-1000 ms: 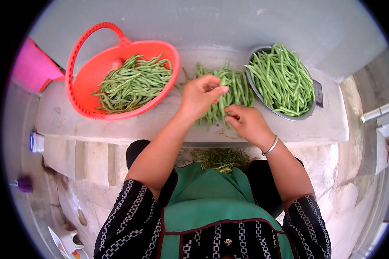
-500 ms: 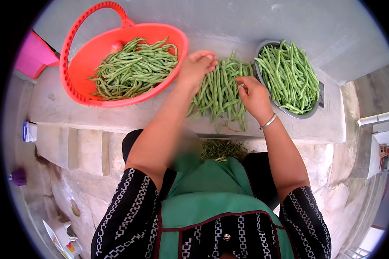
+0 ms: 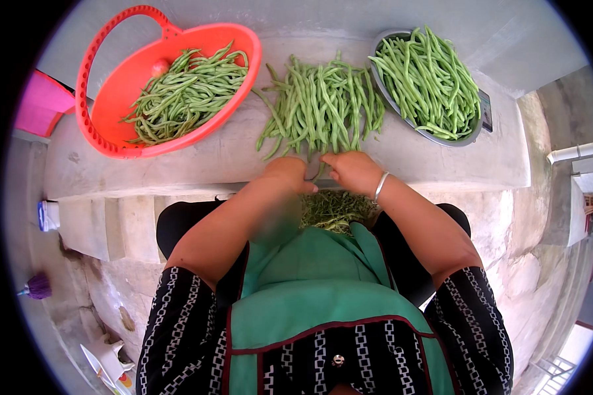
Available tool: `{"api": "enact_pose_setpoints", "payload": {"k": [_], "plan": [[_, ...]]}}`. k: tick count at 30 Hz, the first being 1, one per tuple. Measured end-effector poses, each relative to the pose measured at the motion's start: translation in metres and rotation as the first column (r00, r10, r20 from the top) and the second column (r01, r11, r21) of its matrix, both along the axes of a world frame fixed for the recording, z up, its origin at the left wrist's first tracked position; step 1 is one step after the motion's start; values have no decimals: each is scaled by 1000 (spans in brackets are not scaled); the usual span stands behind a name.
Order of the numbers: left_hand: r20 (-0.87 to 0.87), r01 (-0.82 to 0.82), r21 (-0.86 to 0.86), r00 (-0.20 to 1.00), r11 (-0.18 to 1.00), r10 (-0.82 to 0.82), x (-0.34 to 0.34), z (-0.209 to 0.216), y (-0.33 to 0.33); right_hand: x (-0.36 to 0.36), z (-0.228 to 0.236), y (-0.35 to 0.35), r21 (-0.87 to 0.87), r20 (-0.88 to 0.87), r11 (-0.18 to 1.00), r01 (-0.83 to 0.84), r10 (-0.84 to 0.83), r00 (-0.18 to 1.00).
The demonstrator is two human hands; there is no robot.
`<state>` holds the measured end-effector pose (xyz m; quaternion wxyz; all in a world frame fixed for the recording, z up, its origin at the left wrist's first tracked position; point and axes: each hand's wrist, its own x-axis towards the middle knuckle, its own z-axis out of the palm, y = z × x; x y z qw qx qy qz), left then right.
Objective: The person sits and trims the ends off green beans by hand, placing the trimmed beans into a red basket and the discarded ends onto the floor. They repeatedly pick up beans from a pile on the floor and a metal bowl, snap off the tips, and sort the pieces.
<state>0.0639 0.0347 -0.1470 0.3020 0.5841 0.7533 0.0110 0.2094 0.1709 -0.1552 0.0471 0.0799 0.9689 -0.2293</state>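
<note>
My left hand [image 3: 288, 172] and my right hand [image 3: 352, 169] meet at the front edge of the concrete ledge, fingers pinched. A short stretch of a green bean [image 3: 319, 172] shows between them, gripped at both sides; the rest of it is hidden by my fingers. Just beyond lies a loose pile of green beans [image 3: 323, 108], mostly lined up lengthwise, on the ledge. Right of that pile, a grey metal bowl [image 3: 469, 139] is heaped with green beans. At the left, a red plastic basket [image 3: 105, 125] with a raised handle holds more beans and a small round pinkish-red thing [image 3: 161, 66].
Green scraps [image 3: 338, 209] lie heaped below the ledge, between my knees. The concrete ledge [image 3: 197, 174] runs along a grey wall. A dark flat device [image 3: 486, 110] sits partly under the bowl. A purple brush head [image 3: 38, 286] stands far left.
Both hands have drawn back from the bean pile to the ledge's front edge and come together on one bean. The view has shifted slightly, and more of the pile shows.
</note>
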Motion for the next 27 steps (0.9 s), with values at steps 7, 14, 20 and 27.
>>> {"api": "enact_pose_setpoints", "payload": {"k": [7,14,20,27], "plan": [[-1,2,137,1000,991,-2,9,-46,-9,1,-2,-11,-111,25,994,-1,4,1000],[203,100,403,959,910,-195,37,61,-21,45,98,-3,-318,-94,948,16,-49,994],[165,-13,500,983,866,-81,8,110,27,15,135,29,-318,-236,916,244,-326,916],[81,-226,739,965,634,250,-122,131,10,-42,116,40,-238,-393,939,249,-328,859]]}}
